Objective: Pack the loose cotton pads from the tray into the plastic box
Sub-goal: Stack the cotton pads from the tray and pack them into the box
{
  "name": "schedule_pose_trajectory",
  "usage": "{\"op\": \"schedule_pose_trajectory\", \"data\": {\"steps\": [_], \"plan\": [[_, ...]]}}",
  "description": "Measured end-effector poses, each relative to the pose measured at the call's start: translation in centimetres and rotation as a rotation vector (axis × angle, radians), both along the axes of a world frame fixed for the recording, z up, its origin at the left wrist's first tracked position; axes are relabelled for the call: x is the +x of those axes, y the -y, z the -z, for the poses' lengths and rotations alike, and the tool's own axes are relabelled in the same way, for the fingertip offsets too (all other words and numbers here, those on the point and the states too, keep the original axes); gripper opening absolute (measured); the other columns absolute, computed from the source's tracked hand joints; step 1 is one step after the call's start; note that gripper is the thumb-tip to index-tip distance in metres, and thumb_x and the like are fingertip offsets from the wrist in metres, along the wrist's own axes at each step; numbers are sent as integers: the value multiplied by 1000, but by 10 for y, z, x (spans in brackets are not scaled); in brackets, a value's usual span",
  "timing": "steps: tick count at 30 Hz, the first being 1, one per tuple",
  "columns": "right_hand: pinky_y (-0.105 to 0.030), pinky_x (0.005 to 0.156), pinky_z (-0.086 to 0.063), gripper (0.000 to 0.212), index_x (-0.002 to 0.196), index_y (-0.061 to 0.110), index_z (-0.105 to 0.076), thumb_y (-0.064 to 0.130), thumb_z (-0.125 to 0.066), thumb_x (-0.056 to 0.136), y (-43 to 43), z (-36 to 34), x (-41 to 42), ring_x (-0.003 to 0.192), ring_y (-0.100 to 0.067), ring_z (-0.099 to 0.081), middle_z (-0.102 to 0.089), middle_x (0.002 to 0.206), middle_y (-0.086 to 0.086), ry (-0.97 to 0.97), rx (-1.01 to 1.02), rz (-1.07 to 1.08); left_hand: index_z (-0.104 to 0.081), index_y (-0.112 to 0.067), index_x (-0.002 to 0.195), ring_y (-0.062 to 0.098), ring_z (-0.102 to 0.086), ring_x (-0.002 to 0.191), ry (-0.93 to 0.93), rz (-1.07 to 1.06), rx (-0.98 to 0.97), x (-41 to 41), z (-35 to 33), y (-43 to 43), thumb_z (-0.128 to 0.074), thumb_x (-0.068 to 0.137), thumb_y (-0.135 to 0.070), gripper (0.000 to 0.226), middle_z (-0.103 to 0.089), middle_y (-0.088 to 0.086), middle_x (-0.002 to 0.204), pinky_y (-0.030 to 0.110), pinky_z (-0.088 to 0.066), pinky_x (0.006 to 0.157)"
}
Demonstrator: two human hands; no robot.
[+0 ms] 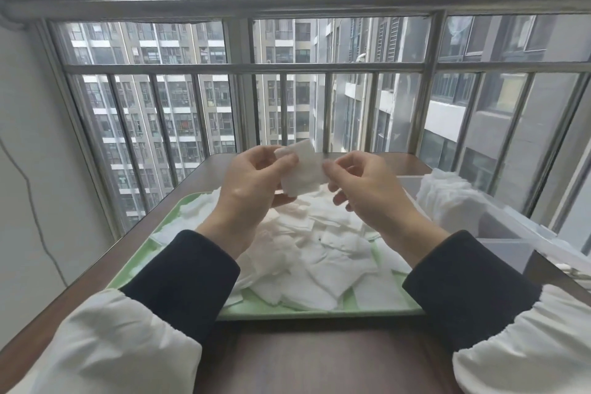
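**Desk:** What are you seeing, starting from the left?

**Operator:** I am looking at my left hand (252,192), raised over the far part of the green tray (287,313). Its thumb and curled fingers are pinching the left side of a white cotton pad (303,169), held upright above the heap. I cannot tell whether it is one pad or a few pressed together.

**Desk:** And the other hand?

**Operator:** My right hand (364,192) is pinching the pad's right edge between thumb and forefinger, with the other fingers curling loosely beneath. So both hands are gripping the same piece.

**Desk:** Which step is that, in your view?

**Operator:** I judge that I am squaring or separating a picked pad before it goes across. The loose pads (323,259) are lying in a thick, untidy layer over most of the tray, so the job is far from finished.

**Desk:** Where is it going?

**Operator:** To the clear plastic box (499,233), standing on the table (319,361) just right of the tray. A stack of pads (447,198) is already sitting in its far compartment.

**Desk:** What does the next move need?

**Operator:** Carrying the pad right, flat and aligned, and setting it on that stack without knocking it over.
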State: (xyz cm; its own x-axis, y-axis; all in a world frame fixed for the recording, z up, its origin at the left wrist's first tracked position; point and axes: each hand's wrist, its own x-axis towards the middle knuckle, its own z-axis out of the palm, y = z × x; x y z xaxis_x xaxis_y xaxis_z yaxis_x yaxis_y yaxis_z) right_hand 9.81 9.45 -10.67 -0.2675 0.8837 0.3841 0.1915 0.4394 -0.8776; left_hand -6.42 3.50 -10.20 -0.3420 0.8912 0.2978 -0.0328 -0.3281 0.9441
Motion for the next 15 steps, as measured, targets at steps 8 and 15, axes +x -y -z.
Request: {"op": "schedule_pose_trajectory", "data": {"steps": [8,15], "plan": [[-14,71,-39,22,92,41,-66,25,-77,81,2,13,0,85,0,-55,-56,101,15,622,327,-132,-58,-8,108,31,-72,88,400,-126,-112,-19,-4,-3,-63,96,-4,14,-65,20,113,28,-59,56],[-24,74,-36,28,92,38,-68,43,-85,71,3,14,-1,96,-5,-50,-52,106,15,744,380,-118,-58,-9,111,34,-71,97,328,-142,-140,-19,-2,-5,-63,97,-7,16,-61,20,119,28,-59,57]]}}
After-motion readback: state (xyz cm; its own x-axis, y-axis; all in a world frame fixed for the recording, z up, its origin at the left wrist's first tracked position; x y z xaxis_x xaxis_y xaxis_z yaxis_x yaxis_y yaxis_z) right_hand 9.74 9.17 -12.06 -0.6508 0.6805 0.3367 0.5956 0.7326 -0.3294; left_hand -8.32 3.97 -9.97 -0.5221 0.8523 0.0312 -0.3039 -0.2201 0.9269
